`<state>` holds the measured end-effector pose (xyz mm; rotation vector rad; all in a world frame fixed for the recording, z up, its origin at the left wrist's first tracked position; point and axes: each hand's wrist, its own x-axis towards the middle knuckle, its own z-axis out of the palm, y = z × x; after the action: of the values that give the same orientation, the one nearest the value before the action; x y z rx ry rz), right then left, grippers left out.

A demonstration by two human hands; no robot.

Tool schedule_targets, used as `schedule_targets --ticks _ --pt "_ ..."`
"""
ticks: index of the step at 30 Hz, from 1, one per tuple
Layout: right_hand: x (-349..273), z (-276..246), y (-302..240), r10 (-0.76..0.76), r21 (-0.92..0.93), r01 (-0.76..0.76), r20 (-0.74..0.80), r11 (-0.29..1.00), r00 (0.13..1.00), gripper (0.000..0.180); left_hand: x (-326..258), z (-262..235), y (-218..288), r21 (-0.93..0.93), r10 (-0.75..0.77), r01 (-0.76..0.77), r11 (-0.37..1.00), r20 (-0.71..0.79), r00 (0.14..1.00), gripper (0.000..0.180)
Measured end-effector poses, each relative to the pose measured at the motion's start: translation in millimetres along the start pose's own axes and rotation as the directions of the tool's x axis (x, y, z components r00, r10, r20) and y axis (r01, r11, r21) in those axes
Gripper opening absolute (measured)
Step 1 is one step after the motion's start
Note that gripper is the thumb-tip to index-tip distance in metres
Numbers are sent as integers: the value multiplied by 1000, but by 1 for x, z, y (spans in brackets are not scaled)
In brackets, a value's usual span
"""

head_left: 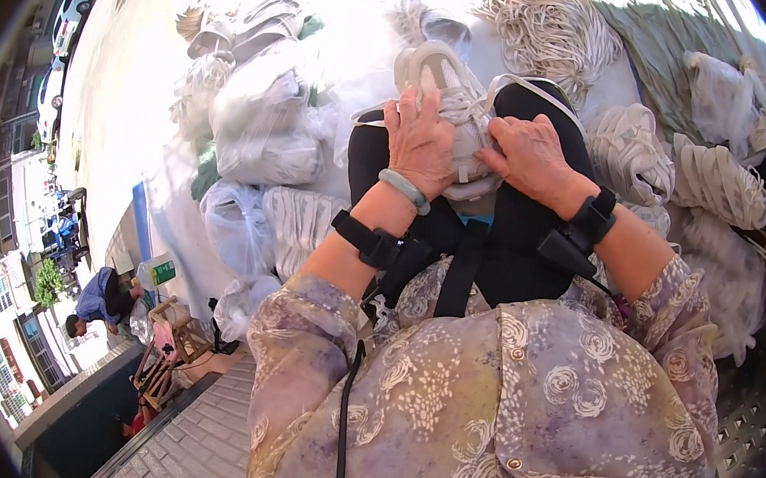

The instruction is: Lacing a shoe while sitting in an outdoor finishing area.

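Observation:
A white sneaker (436,67) with a ribbed collar or sole edge lies between my knees, its toe and lacing partly covered by my hands. My left hand (419,148) grips the shoe's left side, its fingers reaching over the upper. At the lacing on the right side, my right hand (538,159) has its thumb and fingers bent together on a flat white shoelace (512,81). Part of that lace loops over my right knee. What lies right under the fingertips is hidden.
Stacked shoe uppers (630,153) lie to the right, with more rows (720,181) beyond. A heap of white laces (553,38) sits ahead. Plastic-wrapped bundles (269,124) stand to the left. Another person (101,298) bends near a wooden chair (171,347) at the far left.

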<state>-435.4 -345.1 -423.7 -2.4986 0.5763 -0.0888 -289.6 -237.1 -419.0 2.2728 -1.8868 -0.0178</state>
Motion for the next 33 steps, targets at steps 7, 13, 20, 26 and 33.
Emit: schedule_targets --ticks 7,13,20,26,33 --pt "1 3 -6 -18 -10 18 -43 1000 999 23 -5 13 -15 -244 -8 -15 970 -90 996 8" --pt "2 4 -5 7 -4 -7 9 1000 1000 25 -9 2 -13 -169 -5 8 986 16 1000 13" --pt "4 4 -8 1 -10 -1 18 1000 1000 24 -10 1 -10 -139 8 -4 990 25 1000 18" --pt "6 6 -7 21 -31 -21 20 999 1000 25 -6 13 3 -172 -79 62 983 -92 993 21" --pt "6 0 -6 57 27 -59 75 998 996 29 -11 21 -9 -285 -115 61 957 -177 978 20"
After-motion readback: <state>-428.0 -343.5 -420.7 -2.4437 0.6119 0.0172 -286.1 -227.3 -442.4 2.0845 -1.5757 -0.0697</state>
